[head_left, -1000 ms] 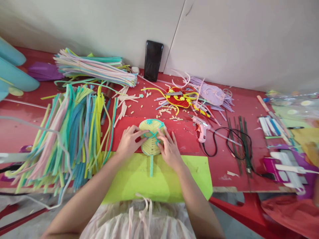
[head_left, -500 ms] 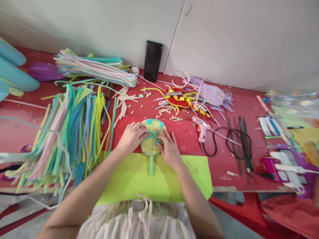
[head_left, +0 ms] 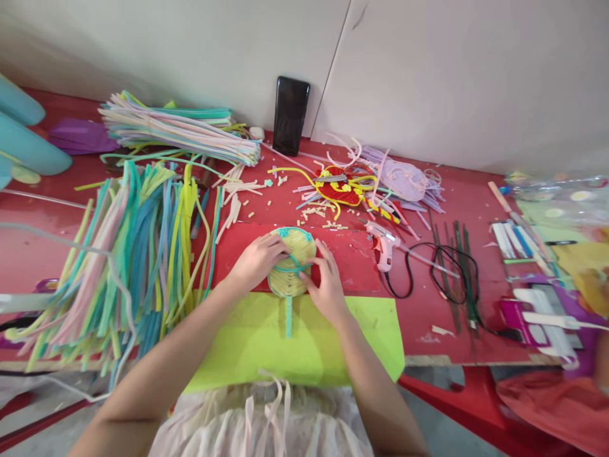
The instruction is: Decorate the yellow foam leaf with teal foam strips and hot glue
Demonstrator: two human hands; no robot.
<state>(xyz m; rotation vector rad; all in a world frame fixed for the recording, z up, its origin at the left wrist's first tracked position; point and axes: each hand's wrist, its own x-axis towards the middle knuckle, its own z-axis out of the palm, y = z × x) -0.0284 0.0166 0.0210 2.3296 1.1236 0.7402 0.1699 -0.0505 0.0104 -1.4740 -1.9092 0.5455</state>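
Note:
A round pale-yellow fan (head_left: 288,287), woven-looking, with a teal rim and a short teal handle, lies between my hands on the red and lime-green sheets. Two small teal flowers sit on its top edge. Across its face runs a bent teal pipe cleaner (head_left: 291,270). My left hand (head_left: 259,261) is closed at the fan's left side, its fingertips pinching the pipe cleaner near the middle of the face. On the right edge, my right hand (head_left: 327,285) has thumb and index finger closed on the pipe cleaner's other end.
Left of me lie bundles of coloured pipe cleaners (head_left: 137,254). A black phone (head_left: 291,115) leans against the wall. To the right are a pink glue gun (head_left: 384,246) with a black cord and dark stems (head_left: 469,273). Beyond the fan are cut scraps and a red-and-yellow piece (head_left: 340,190).
The teal pipe cleaner, which crossed itself over the fan, now lies as a flatter curve. My right hand has shifted slightly outward, with its fingers drawn to the fan's right edge.

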